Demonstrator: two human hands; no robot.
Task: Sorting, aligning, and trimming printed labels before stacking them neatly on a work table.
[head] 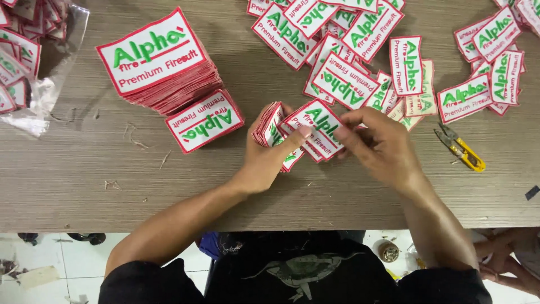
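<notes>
On my feed the wooden desk (84, 186) carries a tall neat stack of white patches (160, 62) with red borders and green lettering at upper left, and one single patch (204, 121) leans against its foot. A clear plastic bag (39, 62) of more patches sits at the far left edge. Loose patches (349, 50) lie scattered along the top. Yellow-handled thread snips (461, 148) rest at right, with thread scraps (135, 138) nearby.
</notes>
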